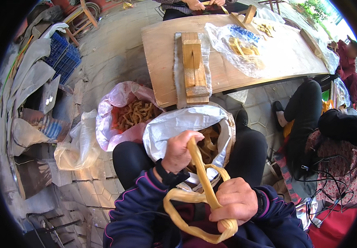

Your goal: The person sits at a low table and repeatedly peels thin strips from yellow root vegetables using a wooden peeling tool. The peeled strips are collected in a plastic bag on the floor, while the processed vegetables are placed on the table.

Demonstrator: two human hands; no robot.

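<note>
A long, flat yellowish-tan strip (202,167), perhaps dried plant or food matter, runs between my two hands. My left hand (178,152) grips its upper end over an open white woven sack (178,121). Lower and to the right, my right hand (235,201) is closed around the strip, which loops out to the left and hangs below the fingers. More such strips (209,142) lie inside the sack between my knees. Beyond it, a wooden block with a slit (192,55) stands on a cloth at the board table's near left end.
A pink plastic bag (104,114) of short tan pieces stands left of the sack. The plywood table (163,40) carries a clear plastic bag (215,34) of strips. Blue crates (63,57) stand at the left. Cables (330,173) lie at the right; co-workers sit across and to the right.
</note>
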